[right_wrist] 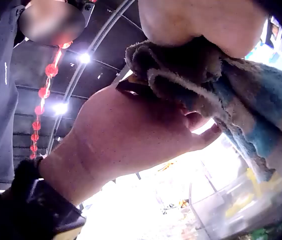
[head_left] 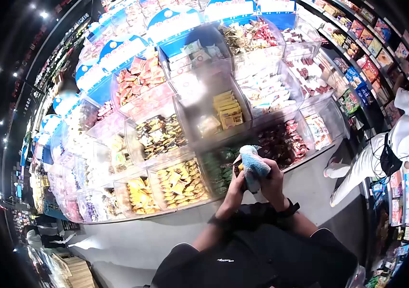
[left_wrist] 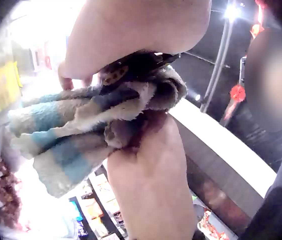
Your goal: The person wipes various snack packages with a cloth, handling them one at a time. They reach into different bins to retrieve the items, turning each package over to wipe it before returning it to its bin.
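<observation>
In front of my body, in the head view, both hands meet around a fluffy towel [head_left: 254, 163] with blue and greyish-white stripes. My right hand [head_left: 274, 185] grips the towel from its right side. At the left, my left hand [head_left: 234, 190] curls round a dark shiny thing [head_left: 237, 168], partly wrapped in the towel; I cannot tell its kind. The left wrist view shows a brown patterned patch on this dark thing [left_wrist: 115, 77]. In the right wrist view the bunched towel [right_wrist: 261, 100] hangs between the hands, and my left hand [right_wrist: 131, 130] has its fingertips against the cloth.
Just beyond the hands stands a tiered display of clear bins with wrapped snacks [head_left: 183, 182]. A yellow stack of packets [head_left: 228, 110] sits higher up. To the right are a person in white [head_left: 406, 125] and packed shelves [head_left: 358, 72]. Grey floor [head_left: 137, 245] shows at the left.
</observation>
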The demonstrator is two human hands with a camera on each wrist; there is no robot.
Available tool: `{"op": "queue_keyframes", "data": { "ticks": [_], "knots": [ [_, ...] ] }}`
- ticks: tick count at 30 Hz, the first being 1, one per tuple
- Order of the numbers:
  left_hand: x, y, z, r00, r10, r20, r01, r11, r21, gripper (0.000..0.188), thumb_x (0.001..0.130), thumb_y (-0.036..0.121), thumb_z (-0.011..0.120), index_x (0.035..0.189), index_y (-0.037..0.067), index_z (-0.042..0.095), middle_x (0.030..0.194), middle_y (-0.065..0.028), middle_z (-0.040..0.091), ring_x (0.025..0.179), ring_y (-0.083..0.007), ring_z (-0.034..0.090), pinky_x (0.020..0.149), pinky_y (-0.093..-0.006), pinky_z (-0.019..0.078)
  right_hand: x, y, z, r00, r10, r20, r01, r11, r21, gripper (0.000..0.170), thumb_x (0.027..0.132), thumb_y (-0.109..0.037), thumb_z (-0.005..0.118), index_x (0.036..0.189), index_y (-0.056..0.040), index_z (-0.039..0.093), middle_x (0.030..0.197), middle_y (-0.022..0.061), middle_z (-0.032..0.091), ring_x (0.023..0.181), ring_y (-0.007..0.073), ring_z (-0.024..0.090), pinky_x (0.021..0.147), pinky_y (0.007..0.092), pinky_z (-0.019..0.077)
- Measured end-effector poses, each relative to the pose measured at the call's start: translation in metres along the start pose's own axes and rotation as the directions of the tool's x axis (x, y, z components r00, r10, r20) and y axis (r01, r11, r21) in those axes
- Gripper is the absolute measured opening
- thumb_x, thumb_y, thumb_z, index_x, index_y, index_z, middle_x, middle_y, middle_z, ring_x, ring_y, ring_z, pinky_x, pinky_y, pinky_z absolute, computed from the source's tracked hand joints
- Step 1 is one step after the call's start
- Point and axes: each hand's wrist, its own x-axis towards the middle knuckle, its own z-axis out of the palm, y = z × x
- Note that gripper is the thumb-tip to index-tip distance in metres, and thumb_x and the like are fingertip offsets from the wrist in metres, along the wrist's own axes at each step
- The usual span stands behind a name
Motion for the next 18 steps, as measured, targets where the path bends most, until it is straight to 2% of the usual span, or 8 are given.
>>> {"op": "queue_keyframes", "data": {
  "ticks": [2, 5, 7, 8, 11, 12, 15, 18],
  "knots": [
    [-0.001, -0.023, 0.007, 1.000, -0.006, -0.008, 0.005, 0.997, -0.077, 0.049, 0.098, 0.040, 0.037, 0.133, 0.006, 0.038, 0.119, -0.0058, 0.051, 0.104, -0.0156, 0.052, 0.088, -0.0284, 0.0431, -0.001, -0.001, -0.024, 0.997, 0.004, 0.083, -0.002, 1.000, -0.023, 0.029, 0.082, 0.005, 0.058, 0.111, -0.0018, 0.055, 0.107, 0.0186, 0.065, 0.100, 0.0260, 0.064, 0.080, 0.0339, 0.0522],
    [0.003, -0.009, 0.059, 0.971, 0.239, -0.023, -0.240, 0.971, -0.025, 0.053, 0.100, 0.034, 0.028, 0.146, 0.011, 0.014, 0.141, -0.0145, 0.036, 0.120, -0.0244, 0.044, 0.100, -0.0356, 0.0378, -0.003, 0.008, -0.051, 0.956, -0.228, 0.184, 0.225, 0.974, 0.040, 0.032, 0.078, 0.007, 0.061, 0.109, 0.0003, 0.055, 0.111, 0.0191, 0.063, 0.106, 0.0308, 0.062, 0.085, 0.0358, 0.0504],
    [0.004, -0.009, 0.077, 0.986, 0.167, -0.030, -0.170, 0.975, -0.144, 0.054, 0.100, 0.035, 0.029, 0.146, 0.012, 0.015, 0.148, -0.0156, 0.026, 0.127, -0.0252, 0.038, 0.103, -0.0365, 0.0344, -0.008, 0.018, -0.071, 0.912, -0.295, 0.284, 0.299, 0.954, 0.031, 0.032, 0.077, 0.009, 0.060, 0.108, 0.0006, 0.055, 0.113, 0.0194, 0.062, 0.110, 0.0301, 0.059, 0.088, 0.0361, 0.0492],
    [0.002, -0.014, 0.084, 0.982, 0.148, -0.115, -0.158, 0.984, -0.077, 0.051, 0.100, 0.037, 0.031, 0.141, 0.008, 0.027, 0.138, -0.0133, 0.040, 0.118, -0.0213, 0.046, 0.098, -0.0341, 0.0392, -0.008, 0.021, -0.080, 0.913, -0.286, 0.290, 0.297, 0.955, 0.007, 0.032, 0.077, 0.010, 0.058, 0.108, 0.0002, 0.055, 0.110, 0.0185, 0.064, 0.109, 0.0300, 0.060, 0.088, 0.0359, 0.0496],
    [-0.007, -0.053, 0.070, 0.998, -0.054, 0.015, 0.055, 0.994, -0.091, 0.048, 0.099, 0.041, 0.032, 0.131, 0.005, 0.042, 0.119, -0.0075, 0.053, 0.102, -0.0159, 0.052, 0.086, -0.0286, 0.0437, 0.003, 0.015, -0.100, 0.958, -0.211, 0.193, 0.207, 0.978, 0.037, 0.033, 0.078, 0.011, 0.058, 0.108, -0.0009, 0.056, 0.106, 0.0174, 0.065, 0.105, 0.0270, 0.062, 0.085, 0.0347, 0.0507],
    [-0.009, -0.060, 0.078, 0.992, -0.083, -0.098, 0.083, 0.997, -0.010, 0.047, 0.099, 0.043, 0.034, 0.122, 0.005, 0.049, 0.103, -0.0019, 0.055, 0.088, -0.0124, 0.053, 0.074, -0.0235, 0.0442, 0.005, 0.020, -0.103, 0.984, -0.112, 0.142, 0.103, 0.992, 0.067, 0.033, 0.078, 0.010, 0.058, 0.108, -0.0021, 0.056, 0.101, 0.0166, 0.066, 0.097, 0.0234, 0.065, 0.079, 0.0331, 0.0522],
    [-0.009, -0.073, 0.092, 0.992, 0.040, -0.121, -0.025, 0.992, 0.121, 0.048, 0.099, 0.042, 0.032, 0.126, 0.004, 0.044, 0.108, -0.0039, 0.054, 0.089, -0.0128, 0.053, 0.073, -0.0234, 0.0446, 0.012, 0.022, -0.121, 0.974, -0.037, 0.222, 0.019, 0.996, 0.083, 0.036, 0.080, 0.009, 0.060, 0.113, 0.0001, 0.053, 0.096, 0.0113, 0.065, 0.085, 0.0158, 0.063, 0.074, 0.0283, 0.0509],
    [-0.008, -0.065, 0.101, 0.983, 0.176, -0.062, -0.162, 0.969, 0.186, 0.048, 0.100, 0.035, 0.031, 0.139, 0.008, 0.023, 0.127, -0.0082, 0.041, 0.108, -0.0178, 0.045, 0.090, -0.0296, 0.0374, 0.005, 0.015, -0.125, 0.961, -0.087, 0.261, 0.058, 0.992, 0.115, 0.032, 0.081, 0.005, 0.061, 0.112, -0.0008, 0.054, 0.104, 0.0182, 0.065, 0.097, 0.0224, 0.064, 0.079, 0.0325, 0.0512]
  ]
}}
